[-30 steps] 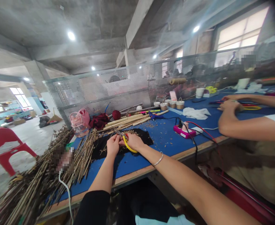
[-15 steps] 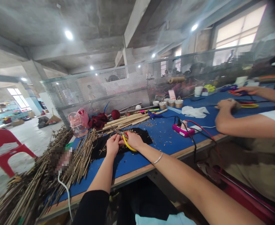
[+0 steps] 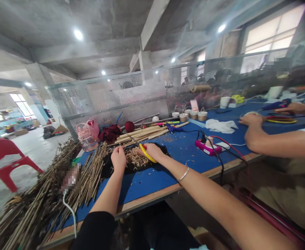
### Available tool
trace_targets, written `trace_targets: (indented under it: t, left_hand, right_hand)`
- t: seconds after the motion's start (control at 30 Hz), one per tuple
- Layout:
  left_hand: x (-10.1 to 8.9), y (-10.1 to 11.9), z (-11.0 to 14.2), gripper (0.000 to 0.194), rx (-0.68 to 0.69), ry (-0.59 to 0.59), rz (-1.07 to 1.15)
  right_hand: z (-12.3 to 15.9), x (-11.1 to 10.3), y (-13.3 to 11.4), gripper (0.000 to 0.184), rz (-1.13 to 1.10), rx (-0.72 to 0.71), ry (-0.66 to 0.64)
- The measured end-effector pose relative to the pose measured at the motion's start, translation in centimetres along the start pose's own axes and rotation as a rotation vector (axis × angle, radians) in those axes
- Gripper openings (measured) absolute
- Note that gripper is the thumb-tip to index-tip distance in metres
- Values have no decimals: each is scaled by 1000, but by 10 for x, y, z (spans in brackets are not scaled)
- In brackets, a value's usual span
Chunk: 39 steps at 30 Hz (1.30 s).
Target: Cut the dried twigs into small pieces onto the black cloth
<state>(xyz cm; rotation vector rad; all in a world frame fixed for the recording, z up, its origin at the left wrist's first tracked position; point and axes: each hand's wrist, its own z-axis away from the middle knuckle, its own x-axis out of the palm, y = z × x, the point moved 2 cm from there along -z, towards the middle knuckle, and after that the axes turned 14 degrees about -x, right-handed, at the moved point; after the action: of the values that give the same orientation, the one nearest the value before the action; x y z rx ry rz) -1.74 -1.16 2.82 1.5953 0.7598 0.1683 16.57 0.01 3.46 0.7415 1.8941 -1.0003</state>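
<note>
My right hand (image 3: 153, 152) is closed round the handle of pruning shears (image 3: 147, 155) with yellow and red on the handles, the blades pointing up and to the left. To its left, apart from the shears, my left hand (image 3: 119, 159) has its fingers pinched together; whatever lies between them is too small to make out. Between and below the hands, a heap of short cut stem pieces (image 3: 136, 159) covers part of a black cloth (image 3: 108, 170) on the blue tabletop (image 3: 152, 180).
Long thin dry stems (image 3: 92, 177) lie left of the cloth. Pale sticks (image 3: 142, 133) lie behind it, near a pink bottle (image 3: 87, 135). A purple power strip (image 3: 208, 148) with cables sits to the right. Further right, a co-worker's hands (image 3: 253, 119) are busy, one with a glue gun (image 3: 277, 105).
My hands have moved apart: the left one leftward from the shears, the right one slightly rightward with the shears. The heap of cut pieces shows more. The co-worker's tool has shifted.
</note>
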Motion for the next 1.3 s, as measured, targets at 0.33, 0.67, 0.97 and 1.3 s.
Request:
trace_targets:
  t: [0.33,0.67,0.97,1.3]
  left_hand:
    - [-19,-5,-44,34,9,-11,-662]
    - [-25,-38,-46,13,-46,-208,-912]
    - [-24,-32,-38,8,-5,-326,-1075]
    - [-27,-12,-36,31,-114,-148,-1051]
  right_hand:
    - [-31,-29,89,54,263,228,-204]
    - [-20,-12,110,17,172,128,-186]
    - [-27,-14,122,19,79,167,71]
    - [-9,-14,66,27,-307,65,247]
